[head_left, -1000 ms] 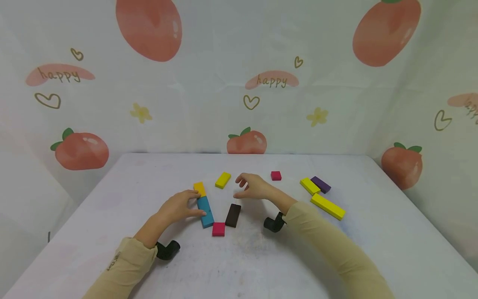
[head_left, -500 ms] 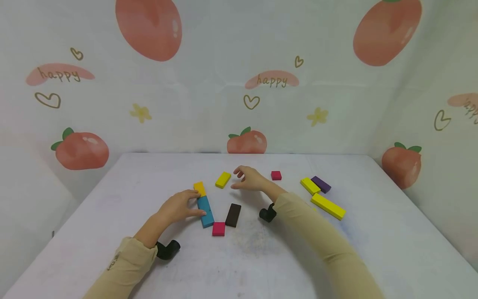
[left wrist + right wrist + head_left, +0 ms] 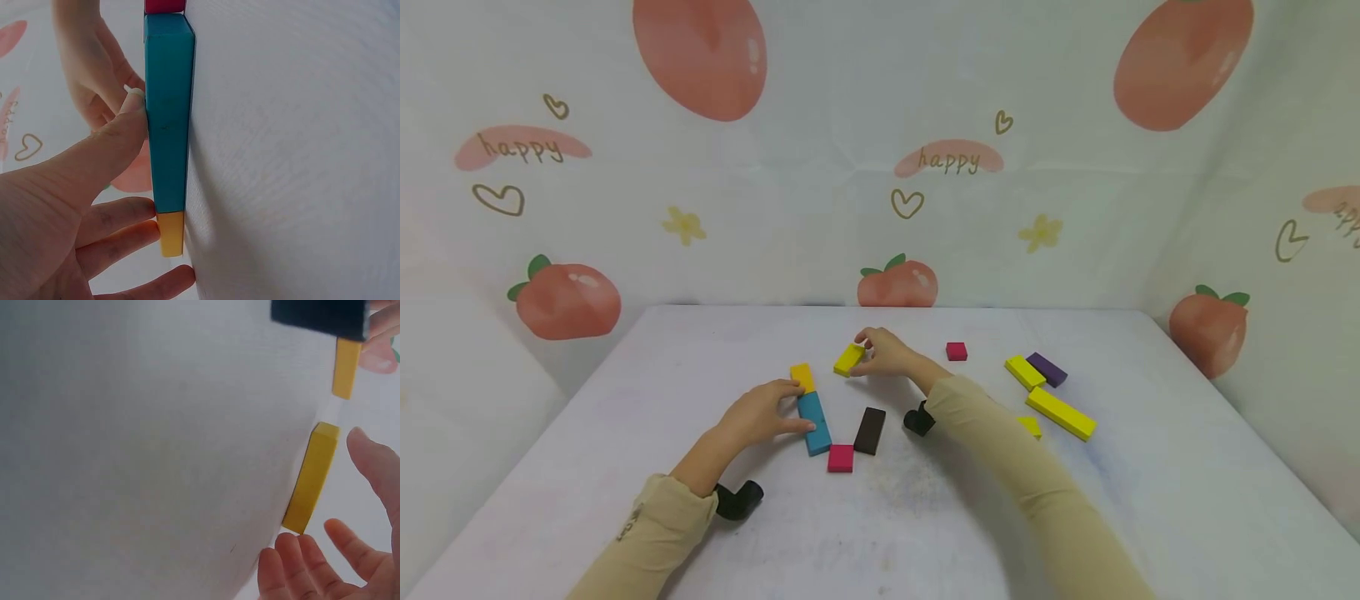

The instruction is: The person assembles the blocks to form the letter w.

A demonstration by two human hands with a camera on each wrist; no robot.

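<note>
The left hand (image 3: 758, 417), fingers loosely spread and gripping nothing, touches the blue block (image 3: 814, 423) with its thumb and the orange block (image 3: 802, 377) with its fingertips, probably to keep the two aligned end to end. The yellow block (image 3: 848, 360) lies flat just left of the half-open right hand (image 3: 886, 353), which has no hold yet, its thumb and fingers spread apparently to suit the block's length.

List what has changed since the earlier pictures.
The right hand moved left and slightly forward to the leftmost yellow block; its thumb stands apart from it, so I see no grip. Another yellow block came into view beside the right sleeve. The left hand stayed at the blue block; no block visibly moved.
</note>
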